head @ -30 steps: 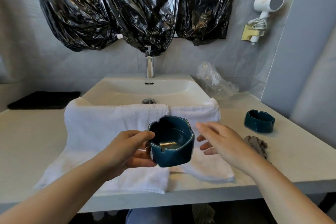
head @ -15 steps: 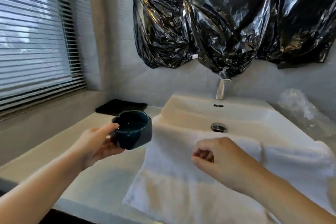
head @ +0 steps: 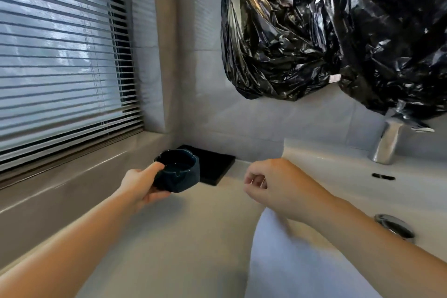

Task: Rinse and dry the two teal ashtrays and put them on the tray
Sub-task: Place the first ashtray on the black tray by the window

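My left hand (head: 142, 185) grips a teal ashtray (head: 179, 170) by its near side, thumb on the rim, and holds it upright in the air just in front of the black tray (head: 217, 164) in the counter's far left corner. My right hand (head: 273, 184) hovers over the counter to the right of the ashtray with fingers curled, holding nothing. The second teal ashtray is out of view.
A white towel (head: 290, 264) hangs over the front edge of the white sink (head: 338, 172), under my right forearm. The chrome tap (head: 387, 145) and drain (head: 394, 225) are at right. A window with blinds (head: 60, 55) and its sill run along the left.
My view has swung left. My left hand has carried the ashtray from over the towel toward the black tray in the corner. My right hand has curled and followed.
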A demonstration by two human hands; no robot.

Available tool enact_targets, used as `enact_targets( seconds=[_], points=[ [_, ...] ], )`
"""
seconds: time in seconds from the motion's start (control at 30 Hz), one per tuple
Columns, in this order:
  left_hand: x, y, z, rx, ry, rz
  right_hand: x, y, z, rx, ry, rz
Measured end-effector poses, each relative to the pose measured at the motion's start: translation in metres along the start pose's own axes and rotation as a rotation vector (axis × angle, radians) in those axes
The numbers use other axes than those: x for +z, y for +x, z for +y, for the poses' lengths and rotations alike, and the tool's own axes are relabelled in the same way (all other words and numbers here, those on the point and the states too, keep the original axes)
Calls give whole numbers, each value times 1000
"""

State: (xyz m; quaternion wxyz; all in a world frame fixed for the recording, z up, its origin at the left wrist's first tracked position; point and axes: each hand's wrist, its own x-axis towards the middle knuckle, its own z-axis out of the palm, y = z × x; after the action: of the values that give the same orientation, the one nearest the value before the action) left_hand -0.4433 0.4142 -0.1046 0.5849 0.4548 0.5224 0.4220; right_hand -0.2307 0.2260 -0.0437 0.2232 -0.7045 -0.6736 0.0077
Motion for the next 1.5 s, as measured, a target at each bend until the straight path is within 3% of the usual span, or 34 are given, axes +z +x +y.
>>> enact_targets(
  seconds=[0.3, 0.5, 0.97, 1.2, 1.3, 1.4, 1.5],
  points=[
    [52, 98, 3, -32, -4, 50, 54, 55, 32, 35, 87, 138],
    [81, 135, -8, -35, -18, 70, 51, 61, 46, 80, 85, 179],
    [86, 182, -7, 11, 115, 219, 47, 58, 50, 134, 114, 97],
    [83, 192, -23, 303, 807, 318, 48, 58, 50, 138, 137, 73],
    [79, 183, -34, 632, 1021, 332, 48, 59, 49, 144, 142, 81],
    [77, 174, -43, 998, 1317, 98, 48, 58, 49, 141, 138, 81],
    [73, 175, -44, 945, 1598, -56, 49, 59, 49, 144, 128, 78]
  ],
)
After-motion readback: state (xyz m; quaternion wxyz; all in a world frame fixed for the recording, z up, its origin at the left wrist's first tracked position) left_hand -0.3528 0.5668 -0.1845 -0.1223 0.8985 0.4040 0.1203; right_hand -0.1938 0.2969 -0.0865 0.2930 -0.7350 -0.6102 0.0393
